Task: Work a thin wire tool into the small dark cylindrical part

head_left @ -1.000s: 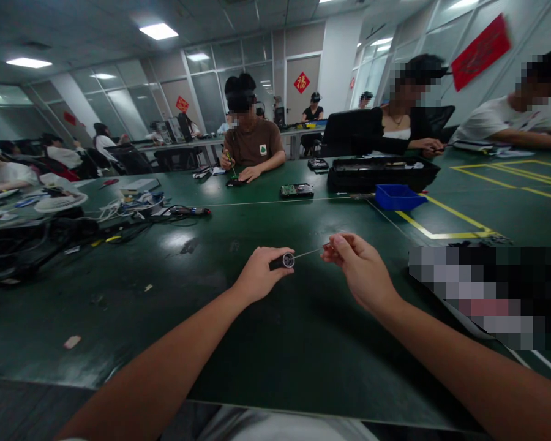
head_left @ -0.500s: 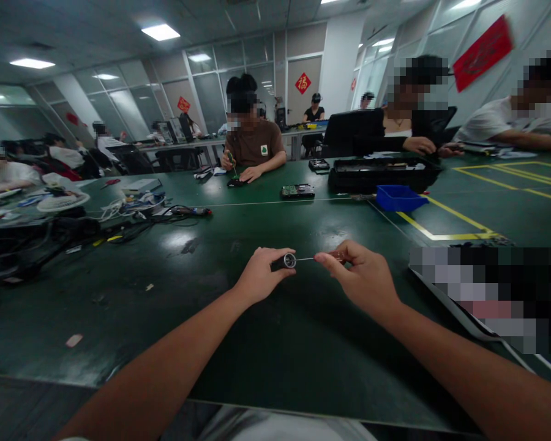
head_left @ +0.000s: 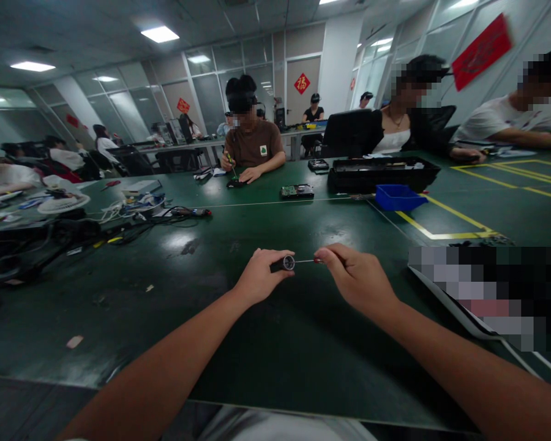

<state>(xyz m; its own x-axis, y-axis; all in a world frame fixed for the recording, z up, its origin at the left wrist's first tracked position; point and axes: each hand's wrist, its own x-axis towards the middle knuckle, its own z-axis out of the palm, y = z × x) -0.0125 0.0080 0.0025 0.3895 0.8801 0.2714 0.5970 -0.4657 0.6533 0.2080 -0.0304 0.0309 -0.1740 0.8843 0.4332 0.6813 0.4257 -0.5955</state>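
Left hand (head_left: 261,275): partly closed, thumb and fingers clamped around a short black cylinder with a round silver-rimmed end (head_left: 283,263). Cylinder is held above the near-middle of the dark green tabletop (head_left: 257,349), rimmed end angled toward the camera.

Right hand (head_left: 360,272): closed, fingers curled, thumb and forefinger pinching a thin metal-shafted tool with a red grip (head_left: 305,261). Most of the grip is hidden in the hand. Shaft runs left, roughly level, up to the cylinder's right edge. Can't tell if the tip is inside or just touching.

Far side, past the hands: hard drive with exposed green circuit board (head_left: 297,191), flat on the table. Smaller-looking dark drive (head_left: 318,165) beyond it, slightly right. Long black open tray (head_left: 381,177) to the right of both, blue plastic bin (head_left: 398,198) just in front of it. Yellow tape lines (head_left: 454,235) on the table to the right of the bin.

Left side: tangle of black and white cables (head_left: 156,214). Small pale scrap (head_left: 74,342) near left.

Across the table, a person in a brown T-shirt (head_left: 257,144) holds a yellow-handled screwdriver (head_left: 230,160) over a small dark part (head_left: 236,183).
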